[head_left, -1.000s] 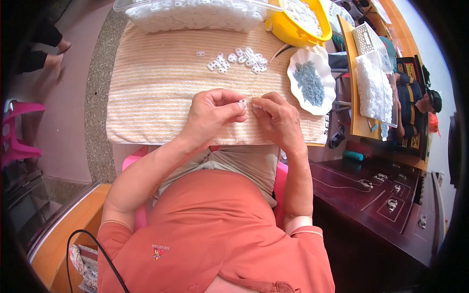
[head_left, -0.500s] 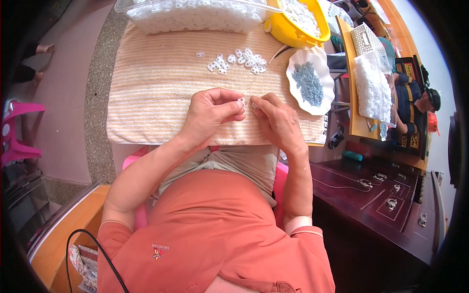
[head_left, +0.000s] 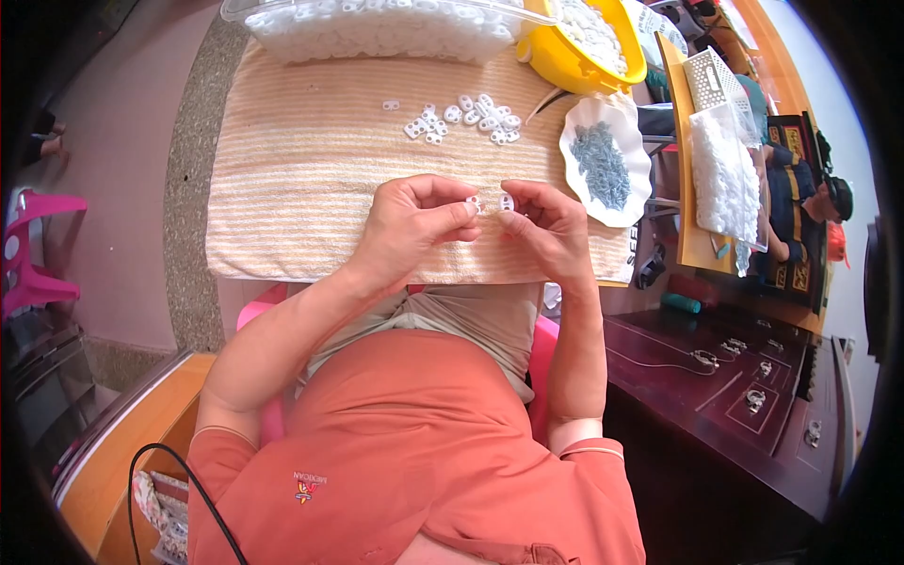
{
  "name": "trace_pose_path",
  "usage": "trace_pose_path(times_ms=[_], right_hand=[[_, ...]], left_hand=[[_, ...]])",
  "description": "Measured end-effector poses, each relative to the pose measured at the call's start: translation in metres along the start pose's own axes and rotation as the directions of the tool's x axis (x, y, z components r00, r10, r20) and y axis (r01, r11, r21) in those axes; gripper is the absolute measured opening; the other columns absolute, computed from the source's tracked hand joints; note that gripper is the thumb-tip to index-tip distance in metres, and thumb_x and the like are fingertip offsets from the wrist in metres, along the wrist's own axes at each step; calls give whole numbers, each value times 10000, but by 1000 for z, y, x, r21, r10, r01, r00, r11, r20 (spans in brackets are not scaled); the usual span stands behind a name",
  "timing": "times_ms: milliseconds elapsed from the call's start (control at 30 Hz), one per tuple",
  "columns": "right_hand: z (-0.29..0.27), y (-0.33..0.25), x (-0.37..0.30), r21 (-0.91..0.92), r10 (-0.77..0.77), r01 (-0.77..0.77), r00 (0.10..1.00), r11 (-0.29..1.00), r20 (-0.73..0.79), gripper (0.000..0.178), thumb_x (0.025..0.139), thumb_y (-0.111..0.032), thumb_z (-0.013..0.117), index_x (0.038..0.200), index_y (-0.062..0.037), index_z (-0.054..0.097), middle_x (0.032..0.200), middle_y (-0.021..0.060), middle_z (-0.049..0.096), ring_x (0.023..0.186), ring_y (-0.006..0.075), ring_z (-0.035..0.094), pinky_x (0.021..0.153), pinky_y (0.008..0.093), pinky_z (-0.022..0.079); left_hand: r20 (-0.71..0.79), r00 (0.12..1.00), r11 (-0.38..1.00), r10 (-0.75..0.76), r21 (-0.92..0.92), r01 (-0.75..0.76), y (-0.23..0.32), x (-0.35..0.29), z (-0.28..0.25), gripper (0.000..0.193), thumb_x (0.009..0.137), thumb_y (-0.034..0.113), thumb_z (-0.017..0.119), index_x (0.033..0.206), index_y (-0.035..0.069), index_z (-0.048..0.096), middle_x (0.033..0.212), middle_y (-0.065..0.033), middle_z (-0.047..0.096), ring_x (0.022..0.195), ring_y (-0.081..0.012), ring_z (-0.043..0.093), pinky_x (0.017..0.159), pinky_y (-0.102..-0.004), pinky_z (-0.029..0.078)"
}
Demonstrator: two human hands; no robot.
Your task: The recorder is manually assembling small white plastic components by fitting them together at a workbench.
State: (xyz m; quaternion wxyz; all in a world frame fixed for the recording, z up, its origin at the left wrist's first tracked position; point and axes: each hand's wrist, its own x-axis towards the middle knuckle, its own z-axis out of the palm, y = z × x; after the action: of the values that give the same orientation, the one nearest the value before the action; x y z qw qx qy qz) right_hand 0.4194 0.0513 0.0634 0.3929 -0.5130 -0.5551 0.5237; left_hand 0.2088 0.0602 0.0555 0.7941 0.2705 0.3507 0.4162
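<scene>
Between thumb and fingers, my left hand (head_left: 414, 218) pinches a small white plastic piece (head_left: 474, 203); most of it is hidden by the fingertips. Close beside it, my right hand (head_left: 548, 231) grips a white oval piece with two holes (head_left: 507, 202), turned upright. A narrow gap separates the two pieces, just above the striped towel (head_left: 311, 179). Farther off on the towel lie a loose cluster of white oval two-hole pieces (head_left: 485, 118) and a group of smaller, squarer white pieces (head_left: 427, 126). One single white piece (head_left: 391, 105) sits apart to their left.
A scalloped white dish (head_left: 645, 174) of grey screws stands right of my hands. At the back are a clear bin (head_left: 377, 42) full of white pieces and a yellow basket (head_left: 541, 56). Another person (head_left: 800, 202) is at a wooden table on the right. A pink stool (head_left: 42, 250) stands left.
My right hand has come up from the towel and now holds a white oval piece near the left hand's piece. The left hand keeps its pinch, almost in place.
</scene>
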Motion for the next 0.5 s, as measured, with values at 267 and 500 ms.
trace_pose_path(times_ms=[267, 500], right_hand=[[1, 4, 2, 98, 0, -4, 999, 995, 44, 312, 827, 5, 697, 1126, 45, 619, 850, 44, 639, 740, 91, 610, 655, 231, 536], [4, 1, 1, 162, 0, -9, 998, 987, 55, 314, 830, 23, 684, 1135, 48, 615, 845, 50, 641, 752, 96, 615, 663, 247, 559]], left_hand=[[9, 1000, 1000, -3, 5, 3, 0, -1, 0, 170, 862, 29, 644, 1021, -29, 633, 871, -91, 668, 773, -129, 652, 726, -275, 573], [11, 1000, 1000, -24, 7, 24, 0, -1, 1, 171, 861, 30, 646, 1019, -33, 630, 863, -93, 666, 767, -132, 649, 724, -276, 573]])
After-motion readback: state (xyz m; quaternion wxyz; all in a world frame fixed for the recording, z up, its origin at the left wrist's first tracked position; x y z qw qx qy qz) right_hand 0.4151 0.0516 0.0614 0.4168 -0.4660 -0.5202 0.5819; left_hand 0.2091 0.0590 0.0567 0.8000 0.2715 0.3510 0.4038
